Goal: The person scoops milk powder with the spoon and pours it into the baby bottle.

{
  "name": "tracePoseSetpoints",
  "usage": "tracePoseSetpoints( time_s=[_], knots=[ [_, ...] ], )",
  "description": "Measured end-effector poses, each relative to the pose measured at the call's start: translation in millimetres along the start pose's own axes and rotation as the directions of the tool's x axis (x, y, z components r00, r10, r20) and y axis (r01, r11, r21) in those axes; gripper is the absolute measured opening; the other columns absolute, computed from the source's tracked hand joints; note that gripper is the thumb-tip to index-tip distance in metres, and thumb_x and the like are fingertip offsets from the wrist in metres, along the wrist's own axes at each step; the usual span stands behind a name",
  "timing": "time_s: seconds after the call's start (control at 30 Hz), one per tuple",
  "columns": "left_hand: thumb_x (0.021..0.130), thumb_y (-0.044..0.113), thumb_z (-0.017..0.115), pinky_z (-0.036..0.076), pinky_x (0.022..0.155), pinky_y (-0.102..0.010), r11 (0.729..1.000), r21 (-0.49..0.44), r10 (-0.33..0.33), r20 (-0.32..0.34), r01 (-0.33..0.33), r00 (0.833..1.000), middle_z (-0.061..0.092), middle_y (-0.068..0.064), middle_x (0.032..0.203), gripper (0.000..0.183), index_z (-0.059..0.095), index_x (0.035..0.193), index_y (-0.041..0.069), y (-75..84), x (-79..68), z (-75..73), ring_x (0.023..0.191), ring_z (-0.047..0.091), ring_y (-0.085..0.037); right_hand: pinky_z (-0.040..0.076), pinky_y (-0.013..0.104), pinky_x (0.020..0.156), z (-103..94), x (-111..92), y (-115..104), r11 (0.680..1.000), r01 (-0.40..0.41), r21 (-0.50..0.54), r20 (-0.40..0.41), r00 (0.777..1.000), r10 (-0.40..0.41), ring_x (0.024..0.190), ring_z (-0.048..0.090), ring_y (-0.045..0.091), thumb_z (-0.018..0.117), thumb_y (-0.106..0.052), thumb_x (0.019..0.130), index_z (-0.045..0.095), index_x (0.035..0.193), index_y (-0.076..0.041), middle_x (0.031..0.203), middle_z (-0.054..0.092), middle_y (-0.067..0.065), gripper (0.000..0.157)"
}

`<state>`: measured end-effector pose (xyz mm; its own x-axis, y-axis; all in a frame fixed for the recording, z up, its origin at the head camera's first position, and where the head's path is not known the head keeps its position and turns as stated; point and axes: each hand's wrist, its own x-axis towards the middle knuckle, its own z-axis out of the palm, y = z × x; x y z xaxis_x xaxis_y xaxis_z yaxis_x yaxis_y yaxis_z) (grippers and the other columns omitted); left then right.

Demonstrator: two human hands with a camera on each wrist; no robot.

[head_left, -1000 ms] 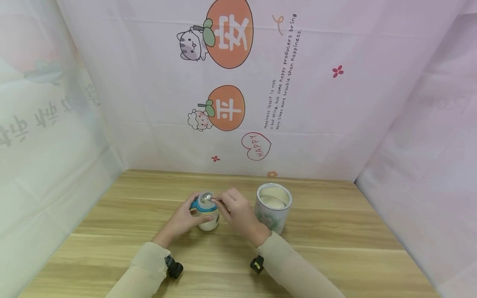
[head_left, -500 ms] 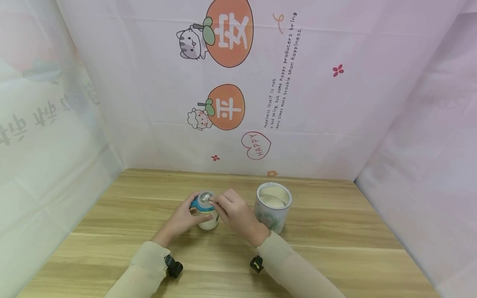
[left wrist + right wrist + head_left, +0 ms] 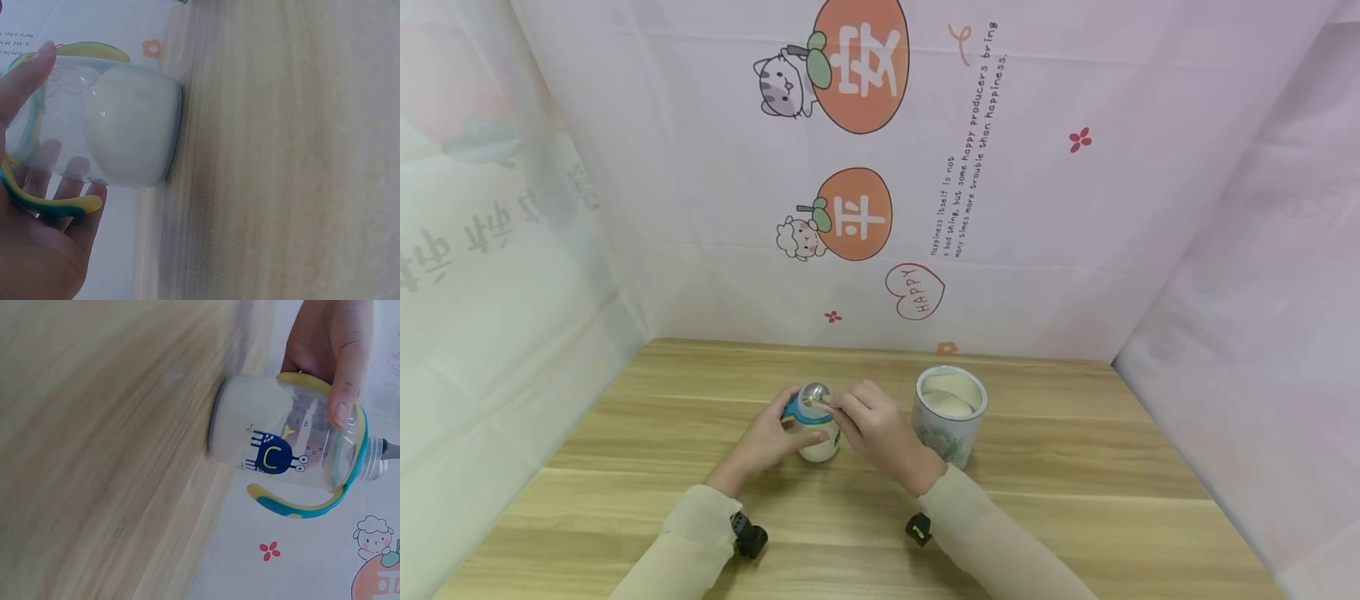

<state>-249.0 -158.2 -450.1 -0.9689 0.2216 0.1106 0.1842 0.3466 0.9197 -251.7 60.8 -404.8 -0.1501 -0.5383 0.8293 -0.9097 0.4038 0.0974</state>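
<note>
A clear baby bottle with blue-and-yellow handles stands upright on the table, partly filled with an off-white content. My left hand grips it around the side, thumb in front, as the bottle in the left wrist view also shows. Over the open mouth lies the bowl of a metal spoon, whose handle my right hand pinches. In the right wrist view the spoon meets the bottle's neck, and a dark blue cartoon animal is printed on the bottle. What the spoon bowl carries is too small to tell.
Right of my right hand stands an open tin with a floral print and pale cream content inside. The wooden table ends at a printed cloth backdrop, with cloth walls on both sides.
The spoon's bowl has shifted and turned slightly over the bottle's mouth, with small movements of my right fingers. My left hand, the bottle and the tin have stayed in place.
</note>
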Motion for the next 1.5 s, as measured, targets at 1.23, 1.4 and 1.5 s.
tracePoseSetpoints(
  time_s=[1.23,1.4,1.5],
  knots=[
    [0.080,0.033,0.087,0.034,0.112,-0.054,1.000,0.011,-0.006,-0.010,0.006,1.000,0.051,-0.005,0.145,0.086,0.040,0.151,0.021,3.3,-1.2,-0.1,0.136,0.045,-0.031,0.044,0.012,0.065,-4.3,5.6,-2.3,0.995,-0.084,0.053,-0.028,0.996,0.085,0.076,0.051,0.010,0.057,-0.015,0.104,0.067,0.099,-0.001,0.087,0.059,0.002,0.019],
    [0.080,0.033,0.087,0.034,0.112,-0.055,1.000,0.002,-0.009,-0.005,0.009,1.000,0.050,-0.006,0.146,0.086,0.039,0.151,0.020,4.4,-2.3,0.0,0.137,0.044,-0.033,0.050,0.012,0.069,-3.0,6.6,-0.3,0.987,-0.125,0.101,-0.077,0.988,0.133,0.077,0.059,0.012,0.059,-0.015,0.103,0.067,0.100,-0.001,0.086,0.061,0.003,0.017],
    [0.080,0.032,0.087,0.034,0.111,-0.055,1.000,-0.006,-0.005,-0.003,0.005,1.000,0.049,-0.006,0.147,0.086,0.039,0.152,0.020,4.5,-2.4,-0.1,0.137,0.043,-0.034,0.052,0.013,0.065,-3.2,8.2,0.6,0.982,-0.142,0.123,-0.110,0.982,0.155,0.076,0.061,0.012,0.061,-0.013,0.101,0.067,0.100,-0.001,0.085,0.062,0.004,0.013]
  ],
)
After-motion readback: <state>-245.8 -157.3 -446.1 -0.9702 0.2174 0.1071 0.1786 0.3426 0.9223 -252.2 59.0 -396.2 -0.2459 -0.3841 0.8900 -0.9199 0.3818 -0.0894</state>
